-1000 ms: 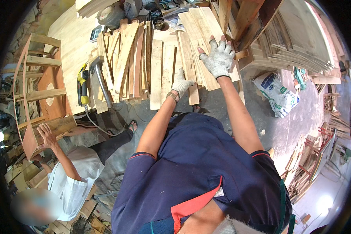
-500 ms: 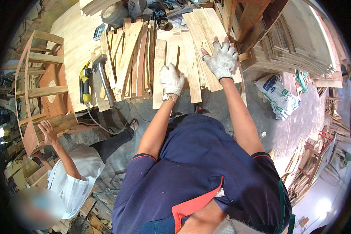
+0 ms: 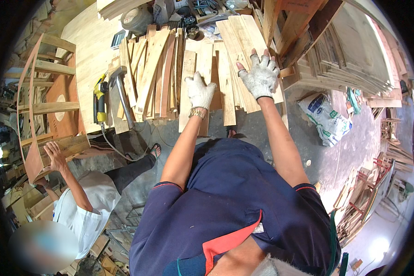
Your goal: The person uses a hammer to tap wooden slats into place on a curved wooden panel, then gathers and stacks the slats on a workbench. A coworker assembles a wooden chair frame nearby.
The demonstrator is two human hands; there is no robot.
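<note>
My left hand [image 3: 200,94], in a white knit glove with a watch at the wrist, is over a narrow wooden plank [image 3: 204,129]. Its fingers bend at the plank's left side and the thumb lies to the right; the fingertips' contact is hidden. The plank's near end sticks out past the bench edge. My right hand [image 3: 261,79], in a grey-white glove with bare fingertips, lies spread on a fan of pale boards [image 3: 232,34]. Between the two hands another pale board [image 3: 224,83] lies lengthwise.
Left of my hands lie a stack of strips [image 3: 154,69], a hammer [image 3: 119,89] and a yellow-black air tool [image 3: 100,99] with a hose. A person [image 3: 89,193] at left touches a wooden frame [image 3: 55,108]. A white sack [image 3: 326,119] sits on the floor; sheets [image 3: 349,60] stand right.
The plank under my left hand now reaches farther toward me past the bench edge. My left thumb stands farther out from the fingers. My right hand stays spread on the boards.
</note>
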